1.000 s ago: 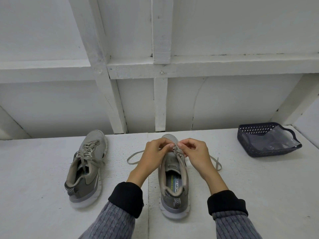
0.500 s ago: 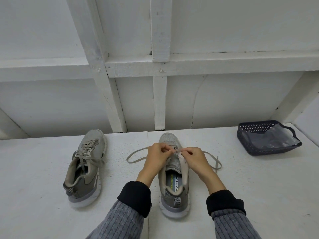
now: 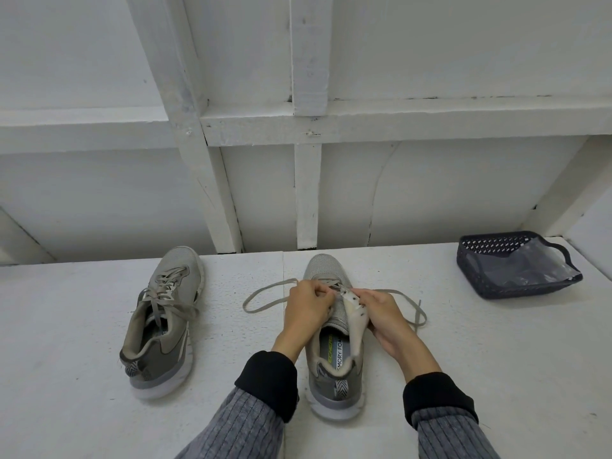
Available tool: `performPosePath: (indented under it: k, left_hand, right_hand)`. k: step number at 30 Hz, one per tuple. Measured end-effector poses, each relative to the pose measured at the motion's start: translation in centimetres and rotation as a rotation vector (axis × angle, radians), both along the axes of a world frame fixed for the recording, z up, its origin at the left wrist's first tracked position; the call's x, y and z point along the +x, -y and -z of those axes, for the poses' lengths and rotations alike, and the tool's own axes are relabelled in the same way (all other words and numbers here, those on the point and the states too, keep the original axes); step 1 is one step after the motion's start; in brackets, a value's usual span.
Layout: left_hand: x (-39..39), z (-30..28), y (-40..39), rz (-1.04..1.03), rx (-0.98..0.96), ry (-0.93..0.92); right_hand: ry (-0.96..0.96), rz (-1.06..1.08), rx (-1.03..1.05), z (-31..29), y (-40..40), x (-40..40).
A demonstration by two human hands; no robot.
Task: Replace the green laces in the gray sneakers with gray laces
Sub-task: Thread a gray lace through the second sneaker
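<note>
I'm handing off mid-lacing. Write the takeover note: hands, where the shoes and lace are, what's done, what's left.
Left hand: grip pinching the gray flat lace at the lowest eyelets of the centre gray mesh sneaker.
Right hand: holding that sneaker's right eyelet flap, folded outward.
Lace: only through the bottom eyelets; both ends trail loose on the white tabletop.
Done: the left gray sneaker looks fully laced in gray.
Left: thread the remaining eyelets on the centre sneaker.
Dark plastic basket sits at far right, with a clear bag in it.
</note>
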State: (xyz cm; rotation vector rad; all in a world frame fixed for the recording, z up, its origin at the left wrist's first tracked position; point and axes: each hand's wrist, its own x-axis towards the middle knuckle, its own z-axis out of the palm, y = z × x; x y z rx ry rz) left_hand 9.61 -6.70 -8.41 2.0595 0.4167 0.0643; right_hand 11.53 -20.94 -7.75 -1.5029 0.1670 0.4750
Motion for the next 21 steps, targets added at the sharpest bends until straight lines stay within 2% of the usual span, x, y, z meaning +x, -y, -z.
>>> performPosePath:
  k: [10, 15, 21]
  left_hand:
    - [0.4, 0.2, 0.1, 0.122, 0.123, 0.007]
    - [1.2, 0.5, 0.1, 0.116, 0.078, 0.010]
    - [0.4, 0.7, 0.0, 0.049, -0.092, 0.121]
  right_hand:
    - [-0.017, 0.000, 0.028, 0.2, 0.0, 0.0]
    - [0.016, 0.017, 0.057, 0.6, -0.2, 0.6]
    - [0.088, 0.083, -0.039, 1.5, -0.4, 1.4]
